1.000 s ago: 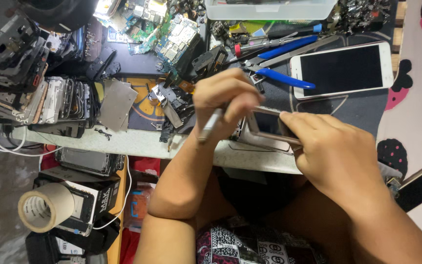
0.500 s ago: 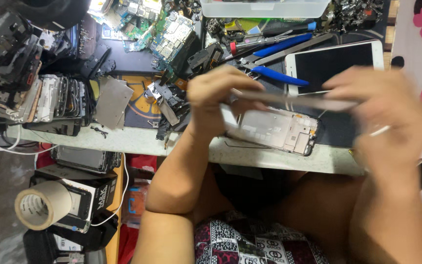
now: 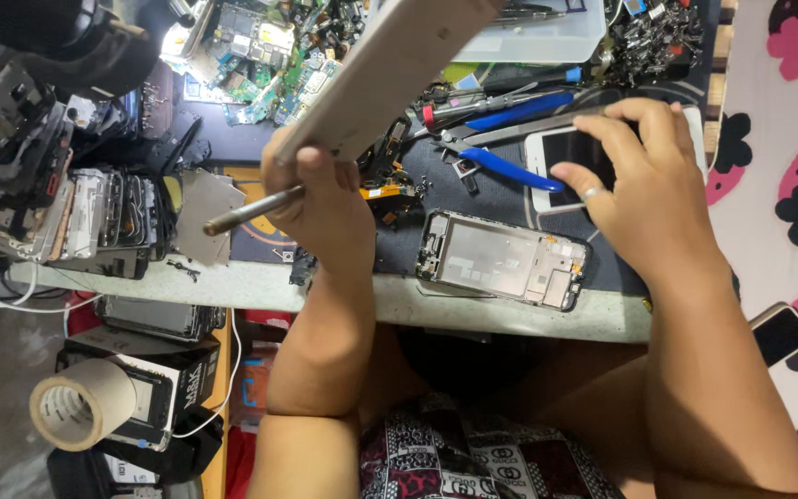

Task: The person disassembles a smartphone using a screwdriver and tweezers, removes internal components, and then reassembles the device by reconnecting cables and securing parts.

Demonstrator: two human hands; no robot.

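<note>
My left hand (image 3: 320,199) grips a thin metal tool (image 3: 251,211) and also holds up a flat pale phone panel (image 3: 390,69), tilted toward the camera. An open phone frame (image 3: 505,259) with bare inner parts lies flat on the dark mat near the bench's front edge, between my two arms. My right hand (image 3: 644,180) rests with spread fingers on a white phone (image 3: 565,152) lying face up at the right of the bench. A ring sits on one finger.
Blue-handled pliers (image 3: 501,166) and other tools lie behind the frame. Circuit boards (image 3: 260,46) and loose parts crowd the back. Stacked phone frames (image 3: 94,222) stand at left. A tape roll (image 3: 80,405) sits below. Another phone (image 3: 782,333) lies on the patterned cloth.
The pale panel has come off the phone frame and risen up in my left hand. My right hand has left the frame and moved back onto the white phone.
</note>
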